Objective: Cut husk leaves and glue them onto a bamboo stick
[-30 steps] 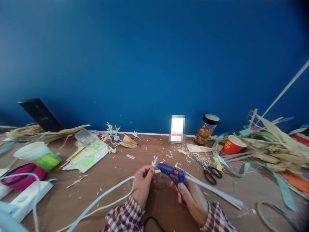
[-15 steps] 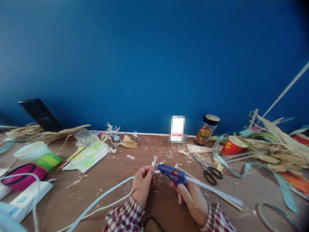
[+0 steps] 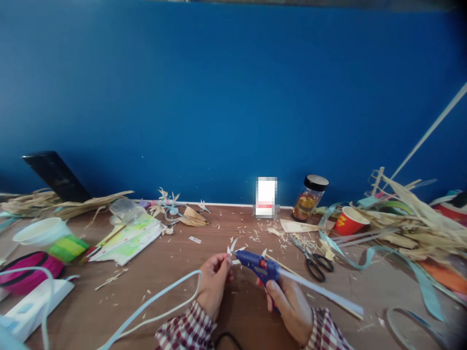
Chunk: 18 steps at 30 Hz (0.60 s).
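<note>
A small pale flower of husk-like petals (image 3: 233, 244) is pinched between the fingertips of my left hand (image 3: 214, 279). My right hand (image 3: 292, 304) is wrapped round the handle of a blue hot glue gun (image 3: 255, 262), its nozzle pointing left at the flower's middle. Whether the nozzle touches the petals I cannot tell. A long, cloudy glue stick (image 3: 321, 289) juts from the back of the gun. Just right of the gun lie black-handled scissors (image 3: 318, 266). Pale scraps (image 3: 257, 236) are scattered beyond my hands.
White cables (image 3: 156, 294) loop beside my left forearm, near a white power strip (image 3: 40, 308). At the right stand a red paper cup (image 3: 350, 222) and a black-lidded jar (image 3: 307, 206), near dried husks (image 3: 412, 228) and light blue ribbon (image 3: 394, 255). A painted sheet (image 3: 127, 243) lies at the left.
The glue gun's nozzle has come closer to the flower, and more of the petals show now. The whole view has shifted slightly.
</note>
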Tool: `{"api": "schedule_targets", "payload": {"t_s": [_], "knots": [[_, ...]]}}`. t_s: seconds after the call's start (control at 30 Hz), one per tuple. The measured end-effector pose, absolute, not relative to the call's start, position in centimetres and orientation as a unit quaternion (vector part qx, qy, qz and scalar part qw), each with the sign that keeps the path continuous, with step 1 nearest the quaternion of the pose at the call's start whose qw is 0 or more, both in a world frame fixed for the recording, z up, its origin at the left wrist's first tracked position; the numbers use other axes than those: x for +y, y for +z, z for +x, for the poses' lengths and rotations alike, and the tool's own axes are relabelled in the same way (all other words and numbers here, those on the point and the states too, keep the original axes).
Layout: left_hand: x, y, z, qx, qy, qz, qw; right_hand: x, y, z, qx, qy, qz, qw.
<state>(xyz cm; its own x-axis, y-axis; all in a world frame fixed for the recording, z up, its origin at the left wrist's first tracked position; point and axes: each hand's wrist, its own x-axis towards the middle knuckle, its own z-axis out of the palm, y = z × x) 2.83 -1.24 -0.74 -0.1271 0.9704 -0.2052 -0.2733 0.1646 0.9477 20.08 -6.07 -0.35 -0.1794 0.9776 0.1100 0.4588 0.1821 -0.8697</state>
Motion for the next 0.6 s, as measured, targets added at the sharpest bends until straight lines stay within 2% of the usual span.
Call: {"api": "schedule_targets", "payload": {"t_s": [0.6], "knots": [[-1.06,-1.11,2.80,0.510,0.557,0.332,0.565,-6.01,-0.21,20.06,-0.678,0.353,-0.537,0.358]]}}
